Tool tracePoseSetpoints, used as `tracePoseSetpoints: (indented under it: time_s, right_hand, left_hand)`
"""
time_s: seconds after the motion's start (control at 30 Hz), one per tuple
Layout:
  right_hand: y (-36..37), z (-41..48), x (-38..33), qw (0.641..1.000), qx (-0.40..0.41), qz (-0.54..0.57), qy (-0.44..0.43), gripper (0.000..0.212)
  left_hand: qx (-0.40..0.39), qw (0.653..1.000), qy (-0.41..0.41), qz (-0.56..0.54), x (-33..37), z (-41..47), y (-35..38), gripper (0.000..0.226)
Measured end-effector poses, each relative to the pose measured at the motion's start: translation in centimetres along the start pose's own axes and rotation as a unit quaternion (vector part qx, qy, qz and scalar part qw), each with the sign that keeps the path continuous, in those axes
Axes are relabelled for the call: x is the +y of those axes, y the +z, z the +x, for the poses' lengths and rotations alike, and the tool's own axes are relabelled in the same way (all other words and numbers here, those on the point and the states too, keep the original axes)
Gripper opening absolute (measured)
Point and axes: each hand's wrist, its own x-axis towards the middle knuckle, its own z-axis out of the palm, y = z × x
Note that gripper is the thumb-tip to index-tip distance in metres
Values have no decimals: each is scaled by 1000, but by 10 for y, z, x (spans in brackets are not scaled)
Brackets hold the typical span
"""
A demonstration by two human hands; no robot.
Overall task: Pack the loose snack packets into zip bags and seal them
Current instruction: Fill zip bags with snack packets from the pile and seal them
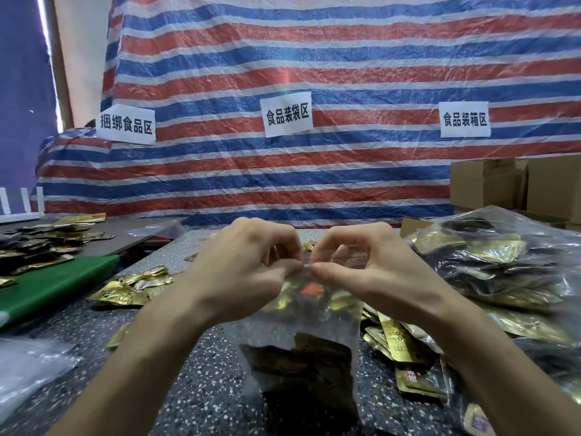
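**Fingers pinch the zip strip at mid-mouth: sealing in hand**

Head view: your fingertips point(294, 265) meet at the middle of the mouth of the clear plastic zip bag point(317, 322), which hangs from your grip above the dark speckled table point(188, 372). Your left hand point(251, 265) and right hand point(361, 265) each pinch the closure strip between thumb and curled forefinger, and the two pinches touch. The black-and-gold foil snack packets point(308, 366) sit low in the bag.

By my reading, this bag is filled and you are sealing it. Next, slide each pinch outward along the strip to its corner, pressing firmly so no gap is left.

The loose gold foil packets point(125, 291) lie near the bag, with more at your right wrist. A heap of filled clear bags point(490, 265) rises on the right.

Your fingers hide whether the strip has locked beneath them. The bag's bottom edge blends into the dark table, and the packet print is too blurred to read.
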Motion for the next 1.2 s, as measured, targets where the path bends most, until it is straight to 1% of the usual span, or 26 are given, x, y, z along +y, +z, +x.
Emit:
tracePoseSetpoints:
  time_s: [0.13, 0.23, 0.33, 0.4, 0.47, 0.57, 0.7, 0.8, 0.87, 0.9, 1.0, 1.1, 1.13, 1.2]
  right_hand:
    - [-2, 0, -8, 1000, 8, -21, -8, 5]
    - [-6, -1, -11, 1000, 6, -23, 10, 14]
    - [-13, -2, -10, 998, 23, -36, 36, 15]
    - [-14, -2, -12, 997, 23, -63, 41, 16]
    - [-14, -2, -15, 992, 19, -118, 37, 12]
    - [-13, -3, -22, 986, 12, -168, 20, 3]
    - [-12, -3, -28, 978, 7, -207, 24, 6]
    - [-15, -4, -28, 978, 18, -205, 34, 12]
    - [-16, -4, -29, 980, 27, -193, 45, 14]
    - [-16, -4, -29, 979, 28, -198, 44, 13]
    - [-11, -5, -33, 973, 20, -227, 32, 5]
    - [-5, -6, -35, 973, 15, -230, 12, 4]
    - [-5, -5, -36, 974, 19, -228, 5, 7]
    - [-8, -4, -36, 979, 33, -200, -2, 12]
  left_hand:
    - [-1, 1000, 13, -19, 1, 1, 0, 10]
    - [-28, 997, 1, -67, 0, 0, -9, 5]
    - [-49, 996, -17, -70, -4, -1, -18, 5]
    - [-34, 997, -21, -68, -3, -2, -17, 10]
    - [-12, 999, -21, -43, 1, -2, -12, 13]
    - [7, 1000, -9, -29, 5, -1, -7, 12]
    - [2, 998, 4, -60, 9, -1, -7, 5]
    - [-40, 993, -18, -106, 6, -2, -18, 19]
    - [-54, 991, -23, -123, 3, -4, -24, 12]
    - [-49, 992, -20, -117, 3, -4, -24, 8]
    - [-10, 997, -9, -75, 8, -4, -19, 19]
    - [13, 998, 6, -65, 12, -2, -15, 20]
    - [13, 998, 11, -69, 13, -2, -15, 18]
    - [-7, 992, 11, -126, 12, -3, -18, 10]
